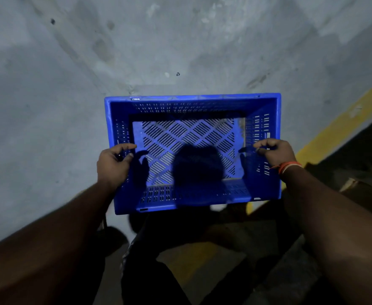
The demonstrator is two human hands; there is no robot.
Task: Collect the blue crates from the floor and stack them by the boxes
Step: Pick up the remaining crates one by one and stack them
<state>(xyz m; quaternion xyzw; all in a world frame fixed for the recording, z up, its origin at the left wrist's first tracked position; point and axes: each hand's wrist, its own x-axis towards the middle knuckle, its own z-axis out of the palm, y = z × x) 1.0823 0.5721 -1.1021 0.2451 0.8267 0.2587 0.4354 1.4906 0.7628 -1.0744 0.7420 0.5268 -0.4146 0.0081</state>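
Observation:
A blue slotted plastic crate (pixel 191 102) is held in front of me over the grey concrete floor, open side up and empty. My left hand (pixel 112 164) grips its left wall, fingers curled over the rim. My right hand (pixel 275 151), with an orange band at the wrist, grips the right wall the same way. The shadow of my head falls across the crate's perforated bottom. No boxes or other crates are in sight.
Grey stained concrete floor (pixel 136 51) fills the upper view. A yellow painted stripe (pixel 334 128) runs diagonally at the right, with a dark area (pixel 367 146) beyond it. My dark trousers and a shoe (pixel 112 238) show below the crate.

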